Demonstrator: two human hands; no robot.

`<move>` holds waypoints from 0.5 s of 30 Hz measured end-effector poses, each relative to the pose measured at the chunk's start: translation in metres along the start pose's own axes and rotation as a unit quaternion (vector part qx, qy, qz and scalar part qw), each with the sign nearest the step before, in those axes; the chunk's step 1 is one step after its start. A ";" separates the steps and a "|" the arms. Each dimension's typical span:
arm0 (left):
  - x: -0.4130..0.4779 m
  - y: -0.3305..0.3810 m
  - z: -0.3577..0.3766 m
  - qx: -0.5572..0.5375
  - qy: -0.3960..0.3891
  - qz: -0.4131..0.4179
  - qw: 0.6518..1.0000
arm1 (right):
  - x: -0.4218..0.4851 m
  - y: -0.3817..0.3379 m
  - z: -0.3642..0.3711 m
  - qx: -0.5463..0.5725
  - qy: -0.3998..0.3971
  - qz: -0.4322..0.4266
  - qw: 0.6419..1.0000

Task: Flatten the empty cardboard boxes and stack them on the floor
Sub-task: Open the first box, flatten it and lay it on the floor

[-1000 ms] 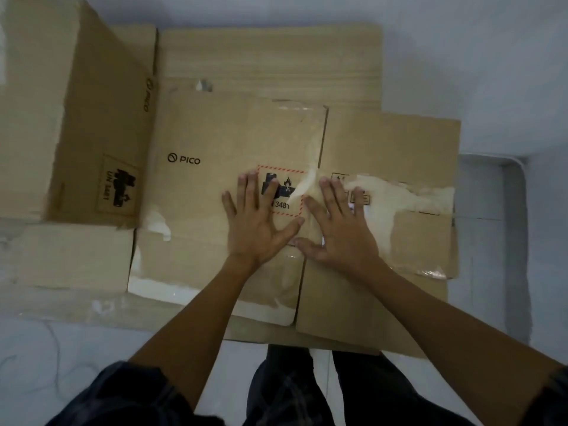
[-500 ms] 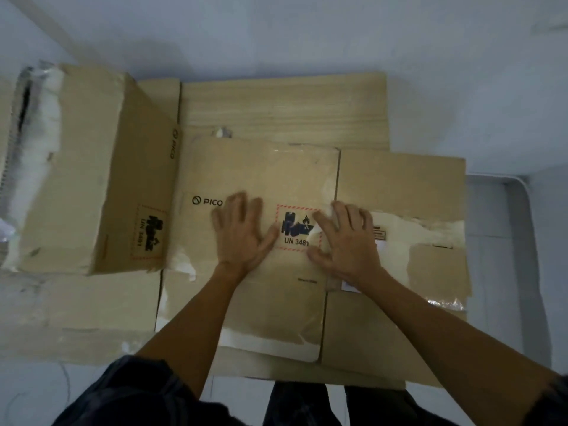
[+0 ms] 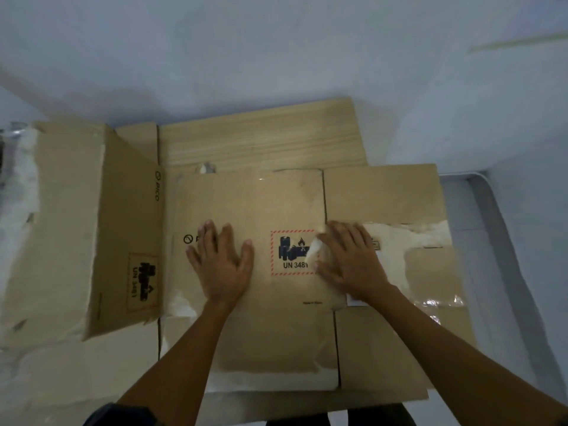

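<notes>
Both my hands lie palm-down on the flattened cardboard box (image 3: 276, 318) at frame centre. My left hand (image 3: 222, 265) has its grip spread wide, fingers fanned and flat, covering part of the printed logo at centre left. My right hand (image 3: 350, 265) is flat too, grip spread, pressing over the seam at the right edge of the red-dashed UN 3481 label (image 3: 292, 252), fingers touching a torn white paper patch (image 3: 313, 252). The flattened box lies on top of another flat cardboard sheet (image 3: 261, 139) that shows above it in the upper centre, all on the pale floor (image 3: 507, 241). In the left of the frame a second box (image 3: 101, 229) is not flattened, its side panel tilted up, showing the same hazard mark sideways, touching the flat box's left edge. Clear tape (image 3: 436, 302) glints at centre right on the torn flap.
</notes>
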State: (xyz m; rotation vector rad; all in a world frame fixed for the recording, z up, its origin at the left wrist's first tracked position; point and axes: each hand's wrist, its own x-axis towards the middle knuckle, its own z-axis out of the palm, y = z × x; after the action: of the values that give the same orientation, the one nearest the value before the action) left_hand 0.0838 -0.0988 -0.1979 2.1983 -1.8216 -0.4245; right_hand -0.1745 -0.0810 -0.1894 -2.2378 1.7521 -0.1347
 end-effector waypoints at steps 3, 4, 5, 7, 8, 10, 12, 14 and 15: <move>0.002 -0.004 -0.005 -0.007 0.021 0.011 1.000 | -0.020 0.024 -0.006 -0.008 0.040 0.078 0.996; 0.002 -0.006 -0.006 0.002 0.029 0.000 1.000 | -0.028 0.036 -0.008 -0.010 0.053 0.123 0.991; 0.001 -0.007 -0.007 0.011 0.038 -0.030 0.999 | -0.036 0.049 -0.010 -0.013 0.059 0.171 0.983; -0.002 -0.008 -0.010 0.014 0.033 -0.137 0.990 | -0.050 0.070 -0.018 -0.012 0.070 0.262 0.962; -0.004 -0.007 -0.013 0.004 0.018 -0.192 0.981 | -0.054 0.077 -0.023 -0.004 0.074 0.304 0.950; -0.004 -0.002 -0.018 -0.016 -0.007 -0.256 0.967 | -0.062 0.089 -0.030 0.037 0.074 0.385 0.919; 0.000 0.005 -0.023 -0.010 -0.014 -0.276 0.961 | -0.067 0.099 -0.033 0.142 0.083 0.449 0.878; 0.005 0.010 -0.030 0.008 -0.003 -0.290 0.957 | -0.070 0.106 -0.037 0.286 0.090 0.481 0.824; 0.007 0.013 -0.033 0.008 0.003 -0.297 0.955 | -0.072 0.108 -0.039 0.325 0.077 0.485 0.808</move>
State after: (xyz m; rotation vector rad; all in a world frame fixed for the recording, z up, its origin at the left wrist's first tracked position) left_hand 0.0860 -0.1080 -0.1628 2.7279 -1.1221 -0.5112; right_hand -0.3037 -0.0417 -0.1756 -0.7302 2.2448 -0.5806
